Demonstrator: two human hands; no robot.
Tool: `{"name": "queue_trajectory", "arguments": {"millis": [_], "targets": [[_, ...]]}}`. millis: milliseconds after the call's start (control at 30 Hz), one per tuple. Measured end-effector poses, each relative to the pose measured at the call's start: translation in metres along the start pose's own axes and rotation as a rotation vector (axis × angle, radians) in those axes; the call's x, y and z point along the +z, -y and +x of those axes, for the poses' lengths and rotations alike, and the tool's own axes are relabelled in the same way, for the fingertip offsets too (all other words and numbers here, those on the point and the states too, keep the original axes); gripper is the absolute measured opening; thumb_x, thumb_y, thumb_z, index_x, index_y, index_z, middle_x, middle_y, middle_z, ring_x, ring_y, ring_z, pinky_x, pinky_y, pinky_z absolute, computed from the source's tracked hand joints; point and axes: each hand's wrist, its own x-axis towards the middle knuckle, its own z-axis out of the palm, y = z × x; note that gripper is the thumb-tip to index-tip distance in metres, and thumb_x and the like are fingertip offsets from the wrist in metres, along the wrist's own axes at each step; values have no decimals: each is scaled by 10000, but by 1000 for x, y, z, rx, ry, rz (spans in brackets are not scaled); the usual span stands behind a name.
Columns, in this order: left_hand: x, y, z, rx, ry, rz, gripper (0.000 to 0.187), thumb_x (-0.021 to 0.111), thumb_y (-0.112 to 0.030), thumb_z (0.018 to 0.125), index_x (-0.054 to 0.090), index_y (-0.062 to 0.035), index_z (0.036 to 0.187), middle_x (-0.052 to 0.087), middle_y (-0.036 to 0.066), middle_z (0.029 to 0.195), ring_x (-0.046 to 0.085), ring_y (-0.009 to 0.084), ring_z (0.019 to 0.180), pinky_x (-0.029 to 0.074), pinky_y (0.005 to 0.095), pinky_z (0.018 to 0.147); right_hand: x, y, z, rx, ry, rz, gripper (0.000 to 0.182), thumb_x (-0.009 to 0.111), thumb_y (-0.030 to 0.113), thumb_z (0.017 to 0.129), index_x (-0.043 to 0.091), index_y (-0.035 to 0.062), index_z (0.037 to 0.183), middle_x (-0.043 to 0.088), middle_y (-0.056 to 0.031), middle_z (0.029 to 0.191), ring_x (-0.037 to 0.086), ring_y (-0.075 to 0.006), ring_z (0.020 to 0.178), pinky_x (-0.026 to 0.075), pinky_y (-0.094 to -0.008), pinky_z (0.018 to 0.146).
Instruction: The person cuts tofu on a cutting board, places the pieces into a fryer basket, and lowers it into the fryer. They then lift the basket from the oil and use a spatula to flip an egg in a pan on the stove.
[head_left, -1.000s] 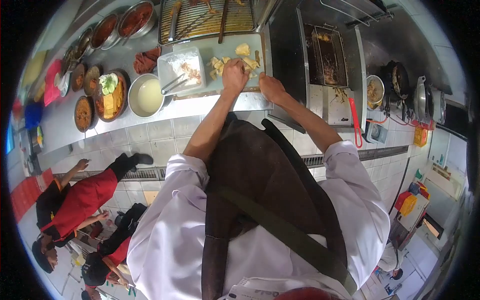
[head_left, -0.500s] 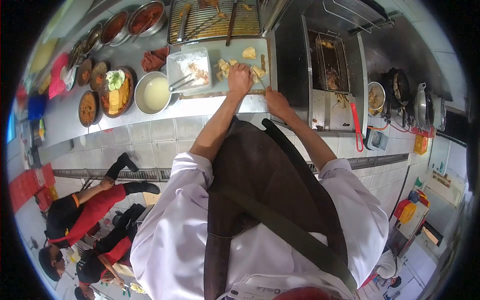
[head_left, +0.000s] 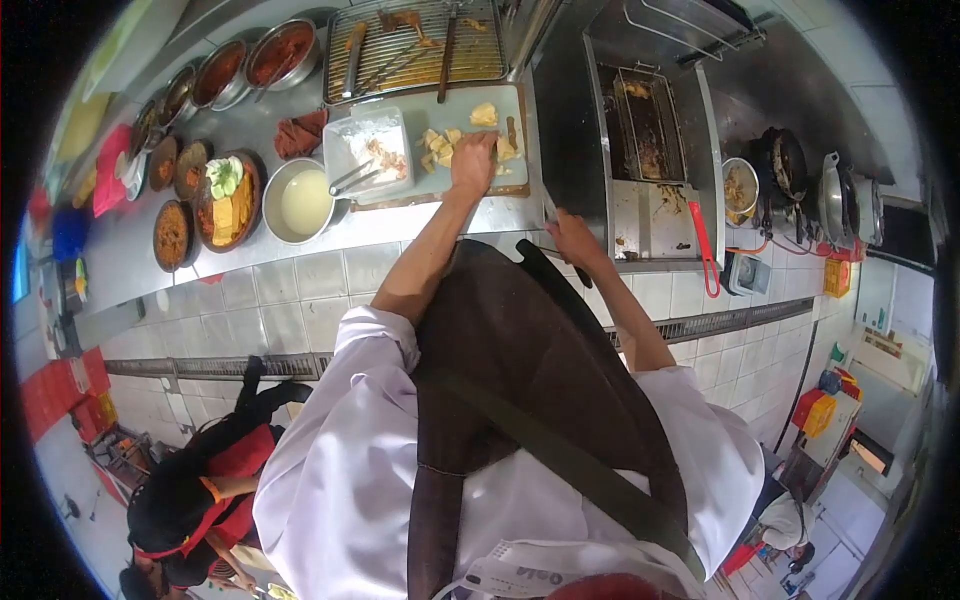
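Food pieces (head_left: 447, 146), pale yellow and cut into chunks, lie scattered on the light rectangular cutting board (head_left: 425, 108), which serves as the landmark on the steel counter. The left hand (head_left: 473, 162) rests on the board among these chunks, its fingers curled down over one of them at the board's near right part. The right hand (head_left: 572, 237) is off the board, to the right of its near corner and closer to the person, with the fingers closed around the dark handle of a knife (head_left: 556, 222) whose blade points back toward the board. On the board's left half sits a white rectangular tray (head_left: 352, 138) holding some browned bits and powder, with metal tongs (head_left: 350, 177) leaning over its near edge. Just left of the board stands a round steel bowl of pale liquid (head_left: 303, 200). Beyond the board's far edge lies a wire cooling rack (head_left: 415, 40) with fried pieces on it. To the right of the board is a dark deep fryer (head_left: 640, 120) with a wire basket. A folded dark red cloth (head_left: 299, 133) lies left of the tray.
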Motion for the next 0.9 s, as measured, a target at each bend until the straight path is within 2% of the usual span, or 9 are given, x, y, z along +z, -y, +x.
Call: {"name": "queue_trajectory", "arguments": {"millis": [100,200,267,400,500,600,667,800,900], "targets": [[-1,-9,0,83,45,-23,224,591,-115,719,636,-69,934,618,97,922,545,263,927,411,369,816,5,-26,18,69,-5,31,397,491,278,890,468,-97,1019,568,-331,898,530,-469,934,412,-505,809],[-21,-27,1,49,26,108,289,597,-112,697,624,-77,983,609,86,991,536,257,974,402,380,838,12,-29,32,-11,-114,-69,392,502,272,885,473,-94,1024,573,-324,898,546,-468,887,423,-510,780],[-24,-30,2,-26,101,122,303,611,-89,658,634,-61,959,605,84,1052,522,260,1021,408,384,853,-3,0,31,82,86,129,378,508,256,881,475,-87,1039,576,-316,905,554,-470,861,432,-510,778],[-13,-4,15,75,148,16,338,615,-96,658,616,-63,994,601,95,1047,518,259,1035,409,380,855,23,2,45,-28,-34,-18,350,503,235,881,482,-75,1042,577,-313,909,558,-463,868,438,-506,779],[-16,9,16,121,206,-80,345,615,-104,662,598,-73,1005,591,92,1034,511,255,1037,410,383,846,25,11,41,-115,110,-113,334,496,225,881,488,-63,1050,576,-311,921,559,-458,875,441,-505,772],[-30,1,8,-26,97,-46,345,633,-153,670,599,-81,1005,585,83,1010,510,253,1012,390,398,846,5,16,32,-193,128,-124,333,498,223,879,487,-65,1046,575,-309,928,555,-455,891,442,-508,774],[-33,-1,2,-75,73,66,328,650,-168,682,604,-70,991,589,95,994,513,258,1003,392,398,848,-12,25,25,28,53,-125,326,495,222,881,485,-67,1030,574,-313,904,556,-454,889,437,-515,784],[-22,5,0,-109,28,5,331,663,-159,685,593,-52,991,590,106,981,515,268,988,395,389,840,-8,31,57,-85,-68,-185,287,508,189,869,495,-77,977,589,-305,832,583,-446,835,457,-516,743],[-20,5,-1,-130,-5,-41,307,660,-127,671,596,-41,960,597,114,949,525,277,956,396,389,843,1,35,86,-96,7,-246,316,447,178,875,509,-93,1025,603,-288,873,606,-410,865,480,-486,753]]}}
